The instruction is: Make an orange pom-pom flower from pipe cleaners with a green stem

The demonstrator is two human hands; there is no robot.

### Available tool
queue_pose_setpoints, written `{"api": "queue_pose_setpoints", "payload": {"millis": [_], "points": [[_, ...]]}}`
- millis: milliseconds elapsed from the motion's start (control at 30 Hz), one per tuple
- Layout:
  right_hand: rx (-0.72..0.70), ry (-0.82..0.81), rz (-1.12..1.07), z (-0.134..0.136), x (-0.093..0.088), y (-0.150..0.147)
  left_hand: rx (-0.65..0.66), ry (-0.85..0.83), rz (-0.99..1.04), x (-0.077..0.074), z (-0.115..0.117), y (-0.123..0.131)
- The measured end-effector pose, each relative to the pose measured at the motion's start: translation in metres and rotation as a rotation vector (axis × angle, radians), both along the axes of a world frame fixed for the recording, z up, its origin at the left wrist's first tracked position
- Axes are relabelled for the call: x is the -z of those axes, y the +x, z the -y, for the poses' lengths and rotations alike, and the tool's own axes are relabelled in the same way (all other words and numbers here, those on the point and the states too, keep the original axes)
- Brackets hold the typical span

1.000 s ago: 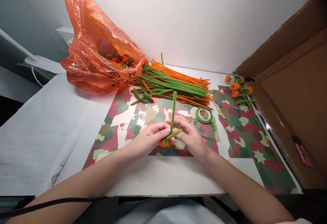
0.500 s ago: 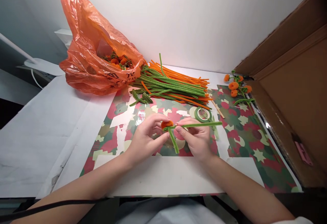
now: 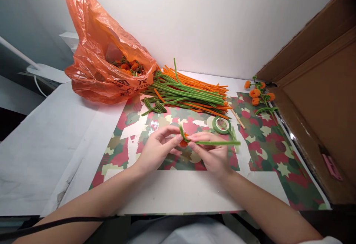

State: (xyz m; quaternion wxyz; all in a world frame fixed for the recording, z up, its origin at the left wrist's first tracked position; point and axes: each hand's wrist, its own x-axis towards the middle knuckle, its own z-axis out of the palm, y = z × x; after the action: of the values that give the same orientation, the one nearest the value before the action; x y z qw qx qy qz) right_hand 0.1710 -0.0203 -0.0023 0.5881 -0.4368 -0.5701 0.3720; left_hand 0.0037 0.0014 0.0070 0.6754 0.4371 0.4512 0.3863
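My left hand (image 3: 158, 148): pinched on flower (image 3: 183, 144) | my right hand (image 3: 216, 155): pinched on stem (image 3: 228, 143), pointing three o'clock | tape (image 3: 216, 125): flower's two o'clock

Left hand (image 3: 158, 148) and right hand (image 3: 215, 155), bare; forearms (image 3: 108, 188), bare. Sleeve (image 3: 328, 240), white, edge only showing at lower right. Garment (image 3: 183, 233), pale bluish-white, softly creased, lower middle. Cord (image 3: 69, 219), black, slim, crossing left forearm.

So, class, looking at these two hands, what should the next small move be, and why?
Probably the left hand should fold the short green end down toward the long green stem: its tip sticks up, apart from the stem, close to that hand, while the right hand pinches the stem beside the orange flower, which should steady it.
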Motion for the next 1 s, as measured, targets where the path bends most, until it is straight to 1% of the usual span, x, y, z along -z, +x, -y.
{"api": "queue_pose_setpoints", "payload": {"millis": [67,133,267,367,433,600,700,800,867,1000], "points": [[0.007,0.044,0.031,0.0,-0.001,0.001,0.032,-0.038,0.057,0.001,0.0,0.001],[0.0,0.053,0.039,0.001,-0.001,0.002,0.047,-0.041,0.095,0.001,0.0,0.001],[-0.035,-0.018,-0.037,0.001,-0.001,0.0,0.073,-0.061,0.126,0.002,0.001,0.002],[-0.041,-0.064,-0.096,0.0,0.0,-0.001,0.074,-0.025,0.118,0.002,0.0,0.001],[-0.039,-0.013,-0.062,-0.001,-0.001,-0.001,0.058,0.025,0.098,0.001,0.0,0.0],[-0.033,0.207,0.112,-0.004,-0.002,0.004,0.035,0.164,0.083,-0.003,0.002,0.0],[-0.029,0.245,0.134,-0.004,-0.001,0.006,0.063,0.238,0.114,-0.004,0.003,-0.001],[-0.01,0.22,0.119,-0.003,-0.002,0.008,0.081,0.272,0.119,-0.003,0.002,-0.003],[-0.003,0.187,0.095,-0.004,-0.003,0.009,0.088,0.22,0.159,-0.002,0.001,-0.003],[-0.039,0.145,0.061,-0.007,-0.007,0.011,0.152,-0.044,0.223,0.001,-0.002,-0.004]]}}
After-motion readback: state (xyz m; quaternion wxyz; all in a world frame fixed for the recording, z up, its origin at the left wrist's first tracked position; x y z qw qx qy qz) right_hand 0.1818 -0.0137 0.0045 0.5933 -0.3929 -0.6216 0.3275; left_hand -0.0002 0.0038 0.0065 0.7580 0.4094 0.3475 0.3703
